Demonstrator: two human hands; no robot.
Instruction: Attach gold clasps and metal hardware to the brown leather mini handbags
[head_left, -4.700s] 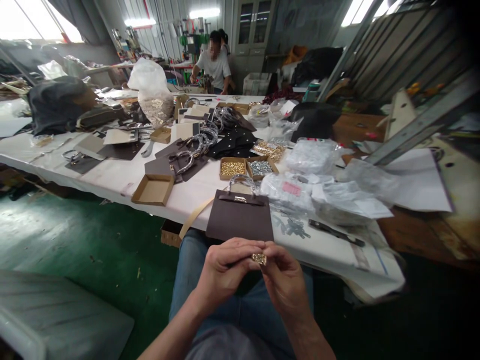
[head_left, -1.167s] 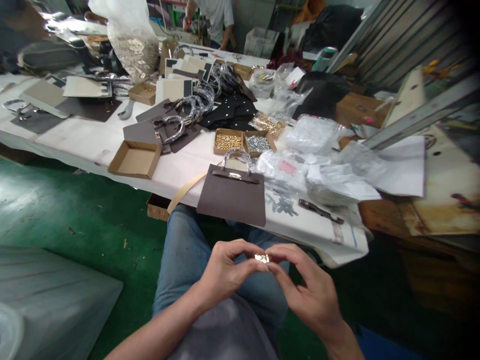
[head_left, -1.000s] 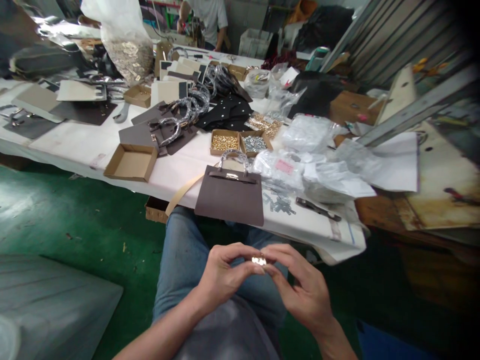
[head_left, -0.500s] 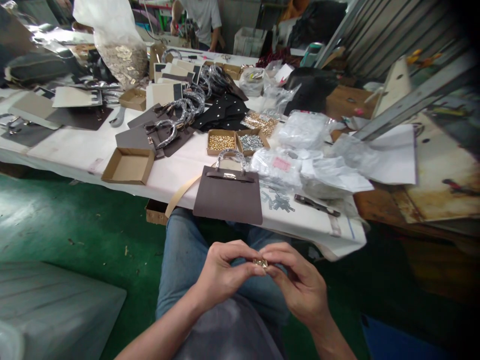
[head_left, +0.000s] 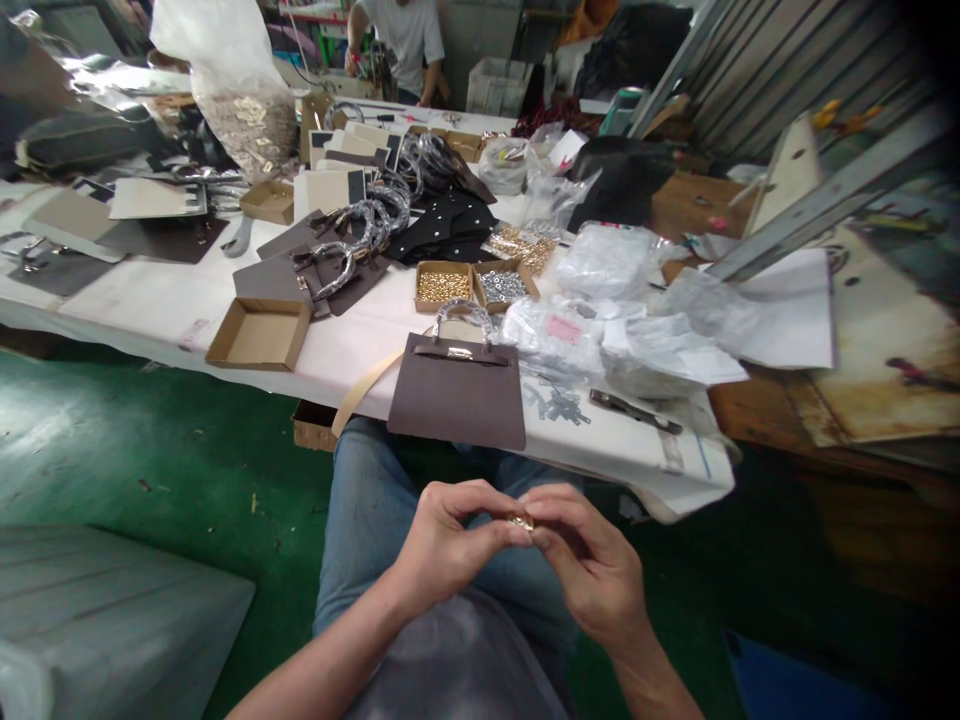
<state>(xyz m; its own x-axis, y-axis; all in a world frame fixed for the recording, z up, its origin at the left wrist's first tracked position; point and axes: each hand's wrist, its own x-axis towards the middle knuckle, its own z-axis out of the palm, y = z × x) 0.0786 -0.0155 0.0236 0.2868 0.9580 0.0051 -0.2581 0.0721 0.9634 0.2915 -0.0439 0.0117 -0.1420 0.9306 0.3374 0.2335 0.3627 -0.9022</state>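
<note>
Both hands pinch 1 small gold metal fitting (head_left: 520, 521) between thumb and fingertips, held over the lap, just short of the table edge. Left hand (head_left: 442, 545) clamps it from the left, fingers curled over; right hand (head_left: 592, 570) meets it from the right, fingertips pressed together on the piece. Fitting is mostly covered by fingers, can't tell its exact shape or whether it's 1 part or 2.

Judgement: this is fine fingertip work on the fitting. To do it well: keep 1 hand as the fixed clamp, let the other do the turning or pressing, hold low over the lap so a dropped part lands on the jeans (head_left: 367, 520) and not the green floor (head_left: 150, 450).

Straight ahead on the table (head_left: 187, 300): brown bag panel (head_left: 459, 400) with a wrapped handle (head_left: 461, 315) and metal clasp, overhanging the edge. Behind it 2 small boxes, 1 of gold hardware (head_left: 441, 285), 1 of silver hardware (head_left: 504, 286). Left: empty cardboard tray (head_left: 259, 335). Right: plastic bags (head_left: 637, 350) and a dark hand tool (head_left: 634, 410). Another person (head_left: 401, 40) works at the far end.
</note>
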